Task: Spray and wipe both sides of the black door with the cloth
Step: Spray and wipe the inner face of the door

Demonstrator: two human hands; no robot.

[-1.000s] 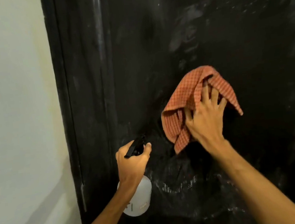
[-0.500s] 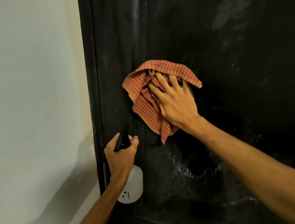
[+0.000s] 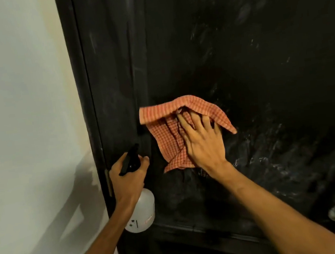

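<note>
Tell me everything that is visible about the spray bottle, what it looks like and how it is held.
The spray bottle has a round, white, plastic-looking body with small dark marks and a faint label low on its side, and a black trigger head on top. It hangs upright in front of the black door's left edge. The left hand grips its neck, fingers curled round the black head. Nothing else touches it.

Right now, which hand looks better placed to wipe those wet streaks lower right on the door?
The right hand. It already presses the checked cloth against the black door, right beside the wet streaks. The left hand grips the spray bottle.
</note>
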